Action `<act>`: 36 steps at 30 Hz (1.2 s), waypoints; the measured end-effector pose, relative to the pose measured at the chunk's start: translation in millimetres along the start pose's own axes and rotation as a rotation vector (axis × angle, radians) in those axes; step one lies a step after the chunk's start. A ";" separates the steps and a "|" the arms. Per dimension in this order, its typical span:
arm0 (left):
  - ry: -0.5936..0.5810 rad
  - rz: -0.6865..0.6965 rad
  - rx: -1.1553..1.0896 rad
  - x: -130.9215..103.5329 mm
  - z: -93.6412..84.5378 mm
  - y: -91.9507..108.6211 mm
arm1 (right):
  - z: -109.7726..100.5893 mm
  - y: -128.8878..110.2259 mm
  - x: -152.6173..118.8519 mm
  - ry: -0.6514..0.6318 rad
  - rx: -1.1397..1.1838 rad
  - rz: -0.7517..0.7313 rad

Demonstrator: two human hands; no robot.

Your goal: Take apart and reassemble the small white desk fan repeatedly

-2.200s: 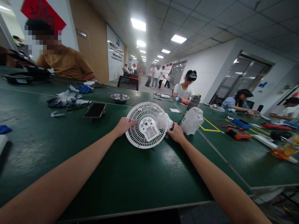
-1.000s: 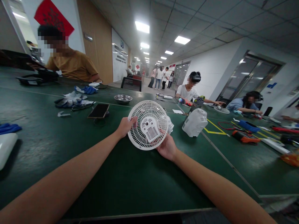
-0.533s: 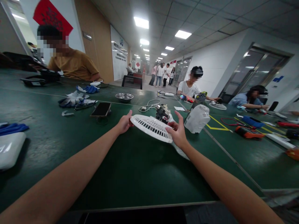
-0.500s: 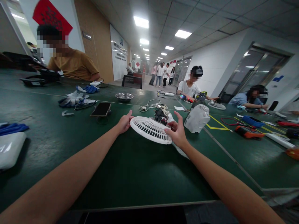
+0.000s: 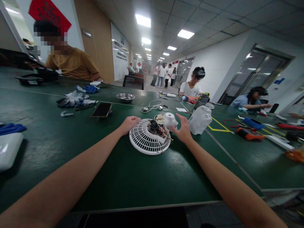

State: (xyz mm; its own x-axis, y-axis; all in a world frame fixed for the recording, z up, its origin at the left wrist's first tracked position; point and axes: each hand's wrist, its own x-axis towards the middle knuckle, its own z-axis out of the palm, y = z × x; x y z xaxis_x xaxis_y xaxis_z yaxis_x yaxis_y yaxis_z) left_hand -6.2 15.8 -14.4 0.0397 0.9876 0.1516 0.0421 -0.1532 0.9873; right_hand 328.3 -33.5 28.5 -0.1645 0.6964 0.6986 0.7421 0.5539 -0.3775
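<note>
The white fan grille [image 5: 144, 144] lay flat on the green bench [image 5: 133, 183], in front of the person and between the two hands. On it sat a dark motor assembly [image 5: 155, 126] with red wires and a cream-coloured piece at its top.

The left hand [image 5: 127, 125] was at the far left part of the grille's rim. Its fingers were together at the edge, but whether they gripped the rim could not be told from this angle. The right hand [image 5: 183, 131] stood open on the other side, thumb and fingers spread wide and holding nothing, just beside a rounded white cover [image 5: 170, 119] with vent slots. That cover was right behind the motor assembly.

A larger white housing [image 5: 200, 120] stood upright beyond the right hand. Behind the grille lay a pale cable [image 5: 154, 106], with a shiny metal bowl [image 5: 125, 97] farther back. To the left were a phone [image 5: 102, 110] and some blue and white gloves [image 5: 74, 100]. An orange and black meter [image 5: 250, 134] lay well off to the right.
</note>
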 end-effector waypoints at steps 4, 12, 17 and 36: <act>-0.008 0.010 0.031 0.5 -1.3 -1.4 | 11.1 29.3 1.5 -0.122 0.021 0.095; -0.021 -0.015 0.015 -6.2 1.5 6.9 | 15.7 38.1 4.5 0.086 0.891 0.741; -0.026 -0.023 0.020 -6.1 1.3 7.1 | 3.4 32.8 5.7 -0.118 1.473 1.021; -0.022 0.002 0.081 -5.3 0.0 6.3 | 2.3 31.7 3.5 -0.155 1.546 0.988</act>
State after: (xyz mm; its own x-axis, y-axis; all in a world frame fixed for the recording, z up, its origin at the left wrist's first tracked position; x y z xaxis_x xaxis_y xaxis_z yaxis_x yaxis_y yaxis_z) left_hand -6.2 9.6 -9.0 0.0616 0.9866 0.1514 0.1224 -0.1580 0.9798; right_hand 349.8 -12.5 17.6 -0.2091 0.9705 -0.1204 -0.5805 -0.2223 -0.7833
